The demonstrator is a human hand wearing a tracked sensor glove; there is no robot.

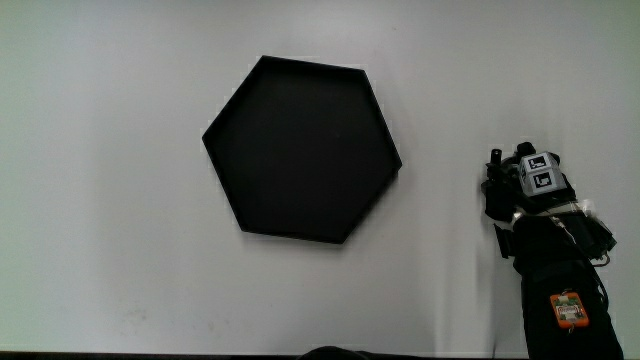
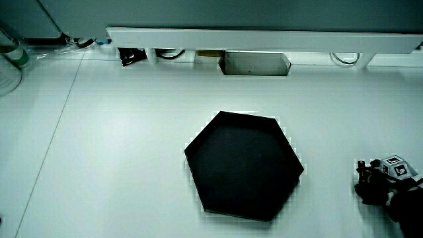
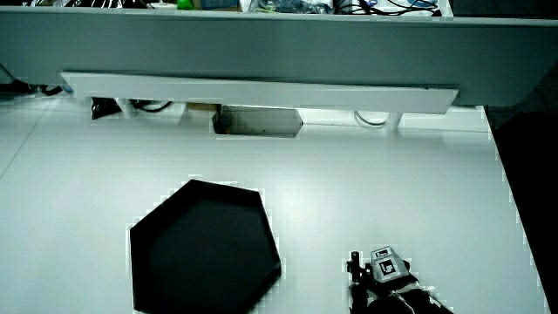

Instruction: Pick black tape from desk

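Note:
No black tape shows in any view. The hand (image 1: 505,195) in its black glove rests low over the white table beside the black hexagonal tray (image 1: 300,150), with a strip of bare table between them. The patterned cube (image 1: 537,172) sits on its back, and the forearm runs toward the person. Both side views show the hand (image 2: 373,185) (image 3: 375,283) beside the tray (image 2: 241,165) (image 3: 200,244), close to the person's edge of the table. Whatever lies under the hand is hidden by the glove. The tray looks empty.
A low white partition (image 2: 264,39) (image 3: 261,92) closes off the table where it lies farthest from the person. It has a rectangular opening (image 2: 254,64) at its base. Cables and a small dark object (image 2: 130,56) lie along its foot.

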